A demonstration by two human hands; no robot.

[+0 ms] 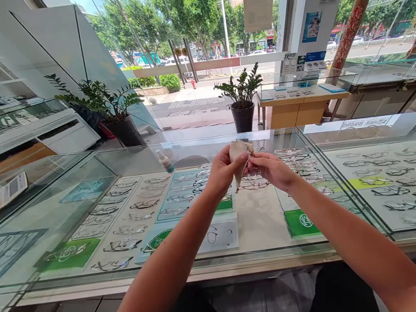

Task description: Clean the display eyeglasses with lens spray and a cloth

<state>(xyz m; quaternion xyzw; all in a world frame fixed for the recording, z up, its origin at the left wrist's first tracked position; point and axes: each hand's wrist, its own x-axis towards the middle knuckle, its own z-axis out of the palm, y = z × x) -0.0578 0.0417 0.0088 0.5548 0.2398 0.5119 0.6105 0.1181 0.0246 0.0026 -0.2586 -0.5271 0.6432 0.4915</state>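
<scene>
A beige cloth (240, 155) is bunched in my left hand (223, 168), whose fingers and thumb are closed around it. One corner of the cloth hangs down below the thumb. Against the cloth's right edge, my right hand (272, 168) is closed in a pinch, its fingertips meeting those of the left. Thin dark lines show by the cloth and fingertips; whether they belong to a held eyeglass frame or to frames under the glass, I cannot tell. Both hands are above the glass display case (259, 221).
A spray bottle (165, 161) stands on the glass top, left of my hands. Rows of eyeglasses (122, 245) and green cards (73, 254) lie inside the case. Potted plants (244, 116) stand beyond it. Another glass case (412, 188) adjoins at right.
</scene>
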